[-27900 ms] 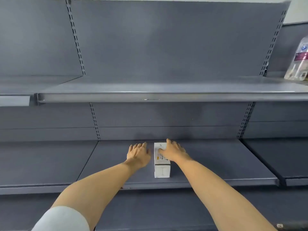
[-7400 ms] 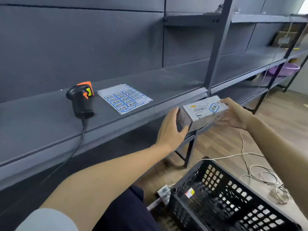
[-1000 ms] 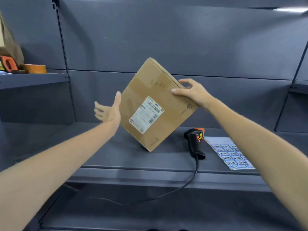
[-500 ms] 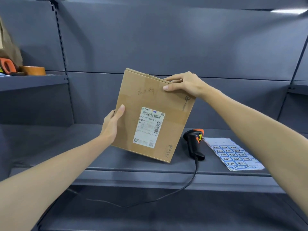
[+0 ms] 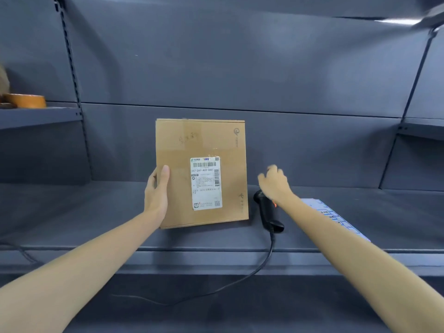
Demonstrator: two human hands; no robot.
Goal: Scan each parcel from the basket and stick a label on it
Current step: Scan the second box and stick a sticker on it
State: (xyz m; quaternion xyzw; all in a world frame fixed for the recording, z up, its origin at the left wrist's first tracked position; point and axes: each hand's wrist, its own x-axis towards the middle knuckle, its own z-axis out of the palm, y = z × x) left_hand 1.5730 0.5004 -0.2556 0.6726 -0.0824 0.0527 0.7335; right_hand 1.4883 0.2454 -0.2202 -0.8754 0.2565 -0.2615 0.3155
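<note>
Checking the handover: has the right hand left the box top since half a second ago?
Yes. The right hand dropped from the box toward the scanner.

Two bare forearms, no sleeves visible; left hand point(image 5: 157, 191), right hand point(image 5: 274, 182) ungloved.

Parcel point(image 5: 201, 173): plain brown cardboard, faint grey printed marks along its right edge; shipping label point(image 5: 206, 183): white, black barcodes and text, small green and red logos; scanner point(image 5: 268, 212): black with an orange patch; label sheet point(image 5: 336, 216): white with blue-outlined stickers; shelf point(image 5: 96, 212): uniform dark grey; tape roll point(image 5: 25, 100): brown
</note>
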